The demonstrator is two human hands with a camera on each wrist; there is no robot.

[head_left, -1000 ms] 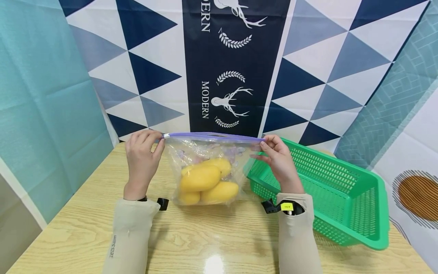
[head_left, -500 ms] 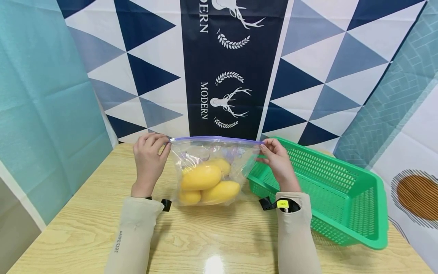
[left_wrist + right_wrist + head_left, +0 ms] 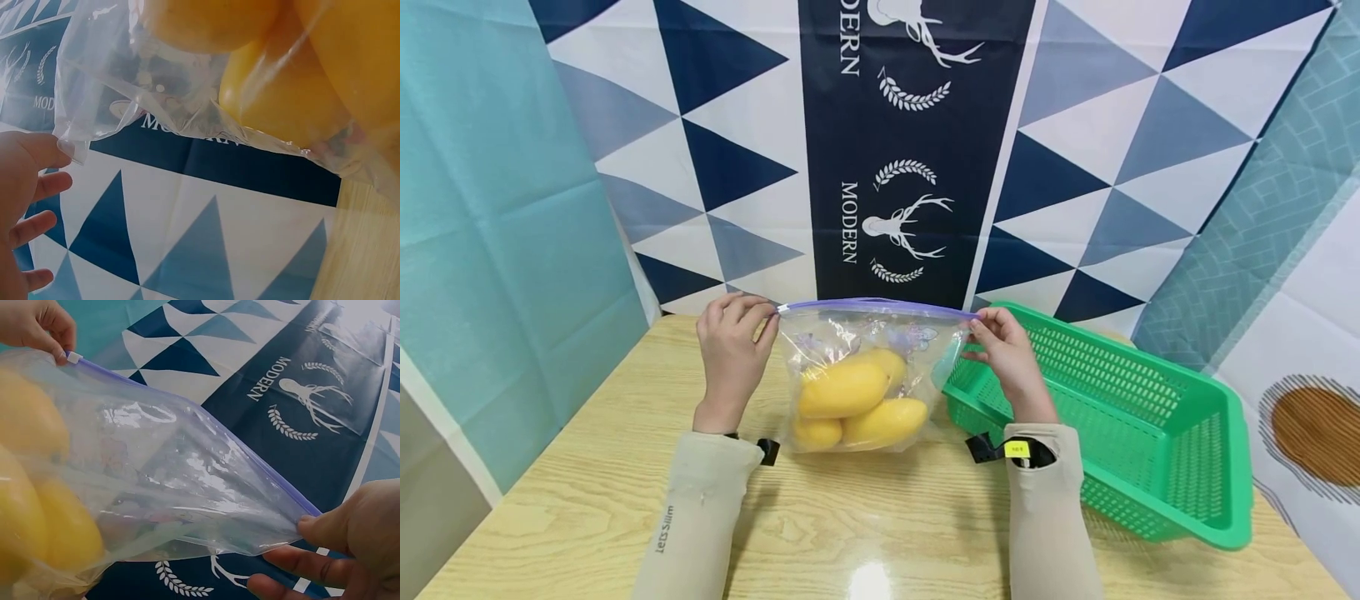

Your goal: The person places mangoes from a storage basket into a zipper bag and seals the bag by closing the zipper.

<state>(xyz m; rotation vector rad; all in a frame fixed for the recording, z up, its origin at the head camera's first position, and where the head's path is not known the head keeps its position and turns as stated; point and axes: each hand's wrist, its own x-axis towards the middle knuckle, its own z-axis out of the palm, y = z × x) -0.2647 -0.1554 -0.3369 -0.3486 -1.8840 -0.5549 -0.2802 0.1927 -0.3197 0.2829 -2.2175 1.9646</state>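
A clear zip bag [image 3: 842, 333] with a purple zip edge holds several yellow mangoes [image 3: 844, 389], its base on the table. My left hand [image 3: 733, 354] pinches the bag's upper left corner at the white slider [image 3: 782, 308]. At the opposite upper corner, my right hand [image 3: 1011, 358] pinches the purple edge between thumb and forefinger. In the right wrist view the zip edge [image 3: 200, 415] stretches between both hands, and the other fingers of my right hand [image 3: 356, 544] are spread below the bag. The left wrist view shows the side of the bag, with my left thumb and finger at its corner.
A green perforated plastic basket [image 3: 1232, 467] stands to the right, close behind my right forearm. The wooden table [image 3: 865, 517] ends at a patterned cloth backdrop [image 3: 917, 125]. A teal cloth [image 3: 512, 208] hangs on the left.
My left hand has moved right and slightly down with the slider corner, so the bag's top edge spans a shorter width. My right hand has lowered a little. Both keep their grip.
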